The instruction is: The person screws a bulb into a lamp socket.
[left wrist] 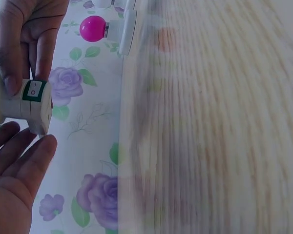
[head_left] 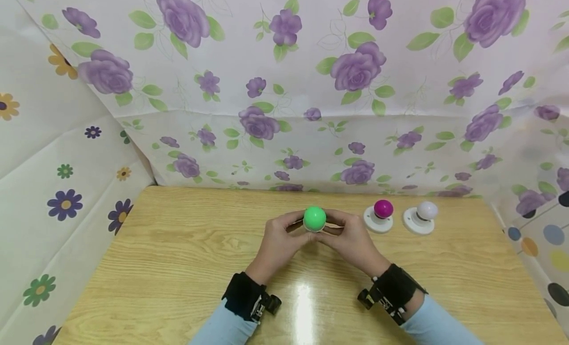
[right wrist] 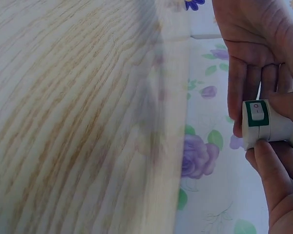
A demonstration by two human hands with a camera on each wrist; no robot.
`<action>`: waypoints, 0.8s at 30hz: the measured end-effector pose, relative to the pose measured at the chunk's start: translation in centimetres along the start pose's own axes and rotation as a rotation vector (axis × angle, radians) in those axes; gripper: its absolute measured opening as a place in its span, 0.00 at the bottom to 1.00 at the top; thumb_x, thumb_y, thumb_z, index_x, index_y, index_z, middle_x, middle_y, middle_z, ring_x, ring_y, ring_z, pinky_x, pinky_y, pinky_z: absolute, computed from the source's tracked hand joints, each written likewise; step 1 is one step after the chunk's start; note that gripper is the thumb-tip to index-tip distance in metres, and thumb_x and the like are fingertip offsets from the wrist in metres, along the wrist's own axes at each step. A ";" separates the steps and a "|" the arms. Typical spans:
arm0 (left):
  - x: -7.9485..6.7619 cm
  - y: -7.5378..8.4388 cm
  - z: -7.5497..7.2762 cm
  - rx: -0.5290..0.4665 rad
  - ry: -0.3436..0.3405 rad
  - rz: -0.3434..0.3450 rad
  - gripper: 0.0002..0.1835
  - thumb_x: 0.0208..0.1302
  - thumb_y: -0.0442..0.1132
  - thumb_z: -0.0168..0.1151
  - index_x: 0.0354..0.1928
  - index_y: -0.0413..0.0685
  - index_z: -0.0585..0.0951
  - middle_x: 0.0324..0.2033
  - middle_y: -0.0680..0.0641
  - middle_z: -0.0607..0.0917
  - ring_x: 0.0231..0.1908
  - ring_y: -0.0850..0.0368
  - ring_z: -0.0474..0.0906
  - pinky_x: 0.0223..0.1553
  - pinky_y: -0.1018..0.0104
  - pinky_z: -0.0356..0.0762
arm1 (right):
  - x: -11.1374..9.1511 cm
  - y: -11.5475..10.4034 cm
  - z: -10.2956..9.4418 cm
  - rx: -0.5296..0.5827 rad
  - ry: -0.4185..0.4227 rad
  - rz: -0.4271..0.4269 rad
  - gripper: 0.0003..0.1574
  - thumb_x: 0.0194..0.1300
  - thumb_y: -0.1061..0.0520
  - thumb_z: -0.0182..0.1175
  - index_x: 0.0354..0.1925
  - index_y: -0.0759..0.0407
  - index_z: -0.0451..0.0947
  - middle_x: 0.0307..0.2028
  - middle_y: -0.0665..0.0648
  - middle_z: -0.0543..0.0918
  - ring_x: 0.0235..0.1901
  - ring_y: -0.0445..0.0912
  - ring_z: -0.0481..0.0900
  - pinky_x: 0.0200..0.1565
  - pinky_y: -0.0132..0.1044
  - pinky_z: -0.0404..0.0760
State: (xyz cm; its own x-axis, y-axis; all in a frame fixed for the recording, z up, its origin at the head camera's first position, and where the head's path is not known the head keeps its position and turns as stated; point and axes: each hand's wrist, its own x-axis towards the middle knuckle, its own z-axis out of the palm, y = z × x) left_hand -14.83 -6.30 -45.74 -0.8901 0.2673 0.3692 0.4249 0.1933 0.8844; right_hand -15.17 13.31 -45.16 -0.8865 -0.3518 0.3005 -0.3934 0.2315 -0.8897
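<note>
A round green light bulb (head_left: pixel 314 218) points up toward the head camera, between both hands over the table's middle. Below the bulb is a white lamp socket (left wrist: pixel 22 101), its side carrying a small rocker switch (right wrist: pixel 257 111) on a green patch. My left hand (head_left: pixel 281 240) holds the socket from the left, thumb and fingers around its side. From the right, my right hand (head_left: pixel 351 238) grips the same socket, its thumb pressed to the body and its fingers behind. The hands nearly meet at the thumbs. In the wrist views the bulb is mostly cut off.
To the right, a magenta bulb (head_left: pixel 383 209) and a white bulb (head_left: pixel 427 210) stand in round white bases on the wooden table (head_left: pixel 178 246). A floral cloth (head_left: pixel 284 152) rises behind the table, with patterned cloths at both sides.
</note>
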 end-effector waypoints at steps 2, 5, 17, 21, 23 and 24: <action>0.0 -0.5 -0.2 0.038 0.021 -0.008 0.30 0.53 0.54 0.67 0.58 0.57 0.75 0.53 0.57 0.76 0.53 0.62 0.72 0.50 0.65 0.71 | 0.0 0.3 -0.1 -0.004 0.030 0.004 0.31 0.53 0.51 0.68 0.57 0.48 0.73 0.53 0.49 0.76 0.52 0.44 0.74 0.43 0.40 0.77; 0.0 -0.8 -0.7 0.114 0.078 0.000 0.29 0.56 0.56 0.64 0.59 0.55 0.74 0.55 0.55 0.75 0.54 0.62 0.71 0.51 0.63 0.71 | -0.1 0.8 -0.3 -0.023 0.093 0.011 0.30 0.52 0.53 0.69 0.55 0.49 0.75 0.51 0.50 0.77 0.50 0.45 0.75 0.42 0.39 0.77; -0.3 -1.0 -3.1 0.600 0.181 0.030 0.20 0.68 0.48 0.53 0.54 0.41 0.77 0.54 0.42 0.76 0.57 0.50 0.68 0.56 0.59 0.65 | -0.2 2.6 -1.6 -0.149 0.267 0.113 0.31 0.48 0.63 0.70 0.53 0.57 0.75 0.49 0.52 0.78 0.48 0.46 0.76 0.42 0.36 0.77; -0.4 -0.8 -3.6 0.655 0.146 -0.011 0.20 0.69 0.47 0.52 0.53 0.41 0.77 0.54 0.40 0.75 0.58 0.46 0.67 0.58 0.56 0.63 | -0.1 2.9 -2.1 -0.206 0.294 0.181 0.30 0.47 0.62 0.70 0.51 0.58 0.75 0.48 0.53 0.79 0.46 0.47 0.77 0.40 0.35 0.77; -0.4 -0.8 -3.9 0.682 0.128 -0.031 0.19 0.70 0.47 0.51 0.53 0.40 0.77 0.54 0.39 0.75 0.59 0.45 0.66 0.59 0.54 0.60 | 0.0 3.2 -2.3 -0.229 0.296 0.215 0.30 0.48 0.60 0.71 0.52 0.58 0.75 0.48 0.54 0.79 0.46 0.47 0.77 0.40 0.34 0.77; -0.4 -0.7 -4.0 0.691 0.119 -0.041 0.19 0.70 0.47 0.51 0.53 0.41 0.77 0.54 0.39 0.75 0.59 0.45 0.66 0.59 0.54 0.59 | 0.0 3.4 -2.4 -0.243 0.294 0.228 0.31 0.48 0.60 0.71 0.52 0.58 0.75 0.48 0.55 0.79 0.46 0.47 0.77 0.40 0.34 0.77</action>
State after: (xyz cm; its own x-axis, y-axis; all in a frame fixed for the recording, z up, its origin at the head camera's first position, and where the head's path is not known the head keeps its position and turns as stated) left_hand -15.42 -10.32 -45.43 -0.9028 0.1494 0.4032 0.3631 0.7671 0.5289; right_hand -17.07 16.32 -47.31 -0.9749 -0.0027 0.2225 -0.1950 0.4923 -0.8483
